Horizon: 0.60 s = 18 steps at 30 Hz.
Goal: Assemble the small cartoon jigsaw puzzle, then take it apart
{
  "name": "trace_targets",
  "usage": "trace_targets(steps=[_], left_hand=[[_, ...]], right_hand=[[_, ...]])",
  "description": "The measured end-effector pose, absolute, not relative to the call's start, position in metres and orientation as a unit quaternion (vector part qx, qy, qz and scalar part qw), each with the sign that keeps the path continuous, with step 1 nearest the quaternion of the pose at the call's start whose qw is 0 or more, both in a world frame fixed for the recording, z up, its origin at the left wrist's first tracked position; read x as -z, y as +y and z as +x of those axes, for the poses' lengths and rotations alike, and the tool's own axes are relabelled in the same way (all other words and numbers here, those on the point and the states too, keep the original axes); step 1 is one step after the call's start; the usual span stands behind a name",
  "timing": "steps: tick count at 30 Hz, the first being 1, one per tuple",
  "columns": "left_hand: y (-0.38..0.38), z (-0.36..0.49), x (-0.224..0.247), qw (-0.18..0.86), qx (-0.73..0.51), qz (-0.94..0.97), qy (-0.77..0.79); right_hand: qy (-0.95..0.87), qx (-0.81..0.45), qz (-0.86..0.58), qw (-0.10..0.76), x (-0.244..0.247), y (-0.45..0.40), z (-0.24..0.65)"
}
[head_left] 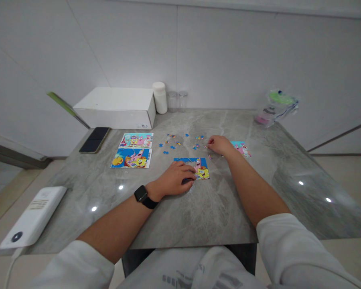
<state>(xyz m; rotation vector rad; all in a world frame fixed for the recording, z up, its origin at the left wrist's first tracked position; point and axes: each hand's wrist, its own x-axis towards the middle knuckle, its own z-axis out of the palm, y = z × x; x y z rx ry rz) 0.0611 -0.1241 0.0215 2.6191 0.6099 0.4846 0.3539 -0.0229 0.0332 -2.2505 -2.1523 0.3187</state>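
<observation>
In the head view, a partly assembled jigsaw puzzle with a blue background and cartoon figures lies on the table before me. My left hand rests over its left part, fingers loosely bent and apart, hiding some of it. Beyond the puzzle, my right hand has its thumb and fingers pinched at a small puzzle piece near the tabletop. Several loose blue pieces are scattered to its left. Partly covered by my right forearm is a light-blue and pink cartoon puzzle or card.
Two cartoon picture cards lie at left, near a phone. A white box, white bottle and two clear jars stand along the wall. A plastic bag sits back right; a white power bank lies front left.
</observation>
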Motion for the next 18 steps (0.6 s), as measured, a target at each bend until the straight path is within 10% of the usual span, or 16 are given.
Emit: trace_targets(steps=[18], left_hand=[[-0.125,0.062,-0.025,0.214,-0.171,0.935,0.224]], right_hand=[[-0.679,-0.125,-0.724,-0.003,-0.025,-0.015,0.367]])
